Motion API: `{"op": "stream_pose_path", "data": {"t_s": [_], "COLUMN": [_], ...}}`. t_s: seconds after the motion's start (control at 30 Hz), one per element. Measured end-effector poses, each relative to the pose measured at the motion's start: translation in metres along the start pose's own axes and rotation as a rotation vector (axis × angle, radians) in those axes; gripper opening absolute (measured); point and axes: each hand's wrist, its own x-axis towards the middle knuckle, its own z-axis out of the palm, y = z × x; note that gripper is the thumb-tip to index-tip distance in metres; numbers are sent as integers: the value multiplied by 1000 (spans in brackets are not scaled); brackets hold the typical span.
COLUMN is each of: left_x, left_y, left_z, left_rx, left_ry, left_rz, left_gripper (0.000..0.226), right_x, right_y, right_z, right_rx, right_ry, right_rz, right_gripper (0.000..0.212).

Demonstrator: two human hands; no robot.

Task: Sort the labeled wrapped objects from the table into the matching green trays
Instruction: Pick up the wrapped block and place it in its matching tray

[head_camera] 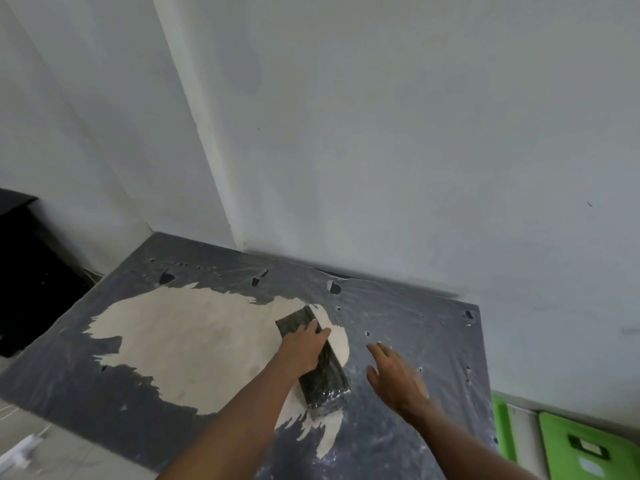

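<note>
Your left hand (304, 348) is clamped over the dark wrapped object (317, 362), fingers curled over its far long edge, palm on top. That's a top-down wrap grip, prob. because the bundle is long and blocky and lies flat on the bench (398, 441); grabbing across the middle keeps it balanced for a lift. The object sits approx. centre of the bench, long axis running 11 to 5 o'clock, half on the pale worn patch (194, 344) and half on the dark torn plastic cover.

Your right hand (394, 375) is open, fingers spread, holding nothing. It hovers just beside the bundle at its 3 o'clock, apart from it. My read: it's set to support the near end or steady the thing as it comes up, since one hand on a long pack lets it tip.

Green trays (585, 448) are at 4 o'clock from the bundle, off the bench's right edge and lower down, so the carry goes right and down. Only their near corners show.

Labels: none readable. The wrap looks dark with a mottled pattern under clear film, no tag facing you. A tray has a dark slot w/ a pale card in it, text too blurred to read. You'd likely need to turn the bundle to find its label before choosing a tray.
</note>
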Motion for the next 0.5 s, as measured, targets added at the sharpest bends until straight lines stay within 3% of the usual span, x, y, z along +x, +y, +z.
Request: {"op": "stream_pose_path", "data": {"t_s": [0.17, 0.3, 0.5], "left_x": [27, 44, 57], "left_y": [-40, -53, -58], "left_z": [-8, 1, 6], "left_rx": [208, 311, 383], "left_ry": [-216, -273, -32], "left_rz": [191, 267, 517], "left_gripper": [104, 129, 107], "right_x": [12, 15, 9], "right_y": [-26, -43, -56], "right_z": [16, 31, 48], "right_rx": [73, 121, 185], "right_ry": [10, 4, -94], "right_rz": [84, 149, 243], "right_gripper": [44, 44, 65]}}
